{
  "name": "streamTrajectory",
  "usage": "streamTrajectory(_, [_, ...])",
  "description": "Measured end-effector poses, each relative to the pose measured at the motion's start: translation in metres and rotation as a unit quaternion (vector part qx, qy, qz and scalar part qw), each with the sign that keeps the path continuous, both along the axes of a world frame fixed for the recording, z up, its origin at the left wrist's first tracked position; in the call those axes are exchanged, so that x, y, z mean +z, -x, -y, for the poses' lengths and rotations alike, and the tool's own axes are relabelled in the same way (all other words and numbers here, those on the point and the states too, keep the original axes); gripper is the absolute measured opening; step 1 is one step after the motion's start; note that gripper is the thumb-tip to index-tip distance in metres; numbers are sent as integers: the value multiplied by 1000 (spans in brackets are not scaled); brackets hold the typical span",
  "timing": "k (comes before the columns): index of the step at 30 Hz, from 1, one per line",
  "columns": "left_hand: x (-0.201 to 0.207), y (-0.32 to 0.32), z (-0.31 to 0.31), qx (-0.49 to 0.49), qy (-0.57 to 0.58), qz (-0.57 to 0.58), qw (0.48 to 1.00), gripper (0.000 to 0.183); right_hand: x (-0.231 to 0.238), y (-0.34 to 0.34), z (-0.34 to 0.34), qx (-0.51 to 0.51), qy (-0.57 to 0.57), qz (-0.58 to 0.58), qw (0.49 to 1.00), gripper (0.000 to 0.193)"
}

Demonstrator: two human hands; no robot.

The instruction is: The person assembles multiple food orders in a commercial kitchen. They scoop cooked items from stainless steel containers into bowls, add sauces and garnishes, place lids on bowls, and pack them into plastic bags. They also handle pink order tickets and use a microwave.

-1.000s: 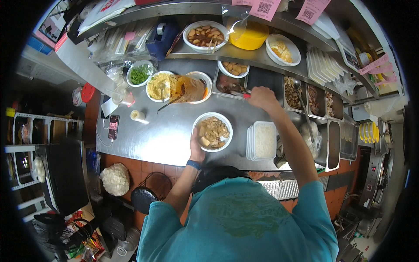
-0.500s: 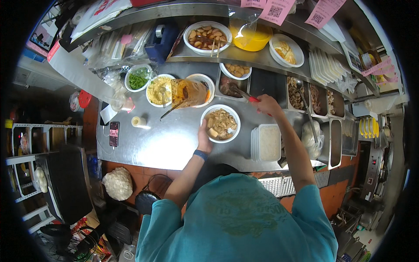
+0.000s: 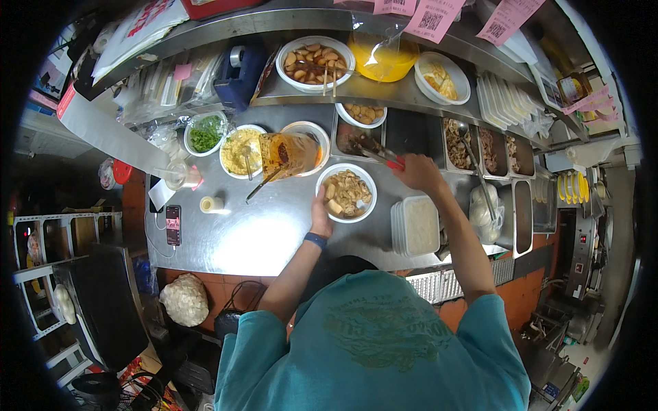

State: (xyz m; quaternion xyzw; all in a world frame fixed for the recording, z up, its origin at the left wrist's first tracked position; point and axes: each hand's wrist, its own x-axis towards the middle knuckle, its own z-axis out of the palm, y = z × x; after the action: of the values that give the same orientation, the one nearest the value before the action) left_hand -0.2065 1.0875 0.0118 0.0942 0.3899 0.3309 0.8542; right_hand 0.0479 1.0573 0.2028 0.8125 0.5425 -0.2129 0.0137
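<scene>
My left hand point(image 3: 320, 218) holds the left rim of a round white bowl point(image 3: 368, 207), its thumb along the near-left edge. In the bowl lie pale brown sliced pieces point(image 3: 348, 193) and a few lighter chunks. My right hand point(image 3: 418, 172) is closed around red-handled metal tongs point(image 3: 395, 162). Their tips reach left into a metal pan point(image 3: 336, 141) of dark reddish-brown food, just beyond the bowl. Whether anything is pinched in the tips I cannot tell. Left of the pan stands a white tub point(image 3: 321, 134) with a sauce-stained plastic bag point(image 3: 284, 154) in it.
Bowls of chopped greens point(image 3: 205, 134) and yellow minced food point(image 3: 241, 152) stand at the far left. Stacked clear containers point(image 3: 418, 226) sit near my right forearm. Metal pans of chopped food point(image 3: 457, 147) line the right. A shelf point(image 3: 384, 92) overhangs the back; a phone point(image 3: 173, 226) lies left.
The tongs' tips have gone further left into the pan, and the handles look closer together. My left hand keeps its hold on the bowl. The whole view has shifted slightly.
</scene>
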Motion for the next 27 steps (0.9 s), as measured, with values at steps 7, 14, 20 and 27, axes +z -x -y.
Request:
streamTrajectory(7, [-8,5,2,23,-5,18,1000,49,38,26,-84,135,155,135,969,26])
streamTrajectory(14, [-5,8,2,46,-17,28,998,48,34,-20,-144,-10,452,-96,887,47])
streamTrajectory(20, [-11,9,-2,59,-3,37,998,50,-6,-70,-94,-115,307,-336,883,48])
streamTrajectory(27, [-17,6,-2,44,6,4,999,55,-14,-82,-33,-157,220,-381,884,45])
